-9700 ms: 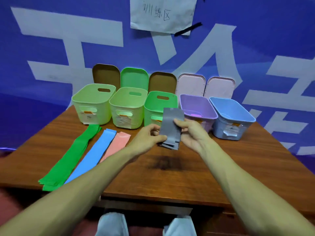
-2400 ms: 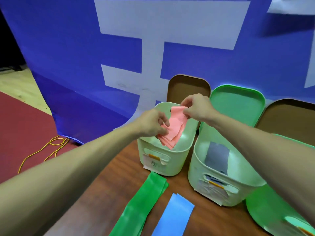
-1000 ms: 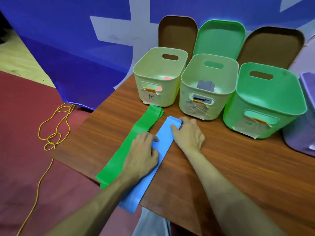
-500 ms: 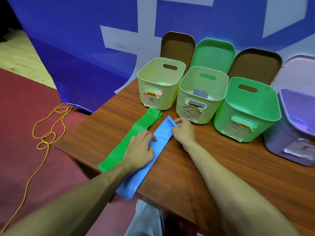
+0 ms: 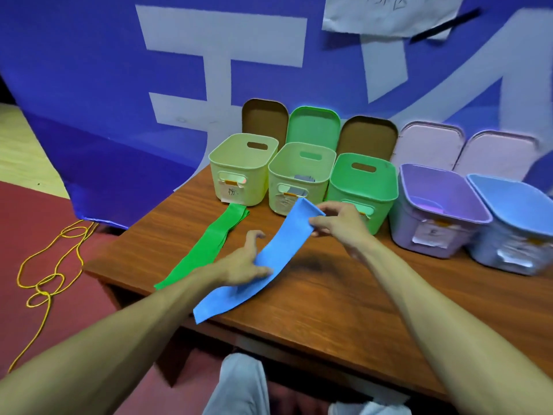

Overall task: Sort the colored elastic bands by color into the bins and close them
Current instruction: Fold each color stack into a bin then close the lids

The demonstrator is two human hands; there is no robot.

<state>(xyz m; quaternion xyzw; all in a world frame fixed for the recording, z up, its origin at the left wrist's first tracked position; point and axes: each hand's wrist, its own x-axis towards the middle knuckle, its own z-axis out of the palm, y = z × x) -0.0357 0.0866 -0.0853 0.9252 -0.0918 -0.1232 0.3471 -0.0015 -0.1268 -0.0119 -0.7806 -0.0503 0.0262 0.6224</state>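
1 yellow cord (image 5: 48,277) lies looped on the red floor at the far left. On the wooden surface (image 5: 329,295) a green band (image 5: 209,244) lies flat, its far end just at the front of the leftmost pale green bin (image 5: 239,172). Just right of it, the left hand (image 5: 242,262) rests on the middle of the blue band (image 5: 281,247) with its grip released: the fingers lie across the band and the thumb stands clear. The band's near end overhangs the surface edge. The right hand (image 5: 341,223) grasps the far end in a pinch, raised off the surface in front of the 2nd pale green bin (image 5: 299,187), which holds a grey band (image 5: 303,178). Further right stand a bright green bin (image 5: 362,187), a purple bin (image 5: 434,223) and a blue bin (image 5: 514,235). Behind the 5 bins, 5 lids (image 5: 314,124) lean upright against the blue banner (image 5: 89,85).
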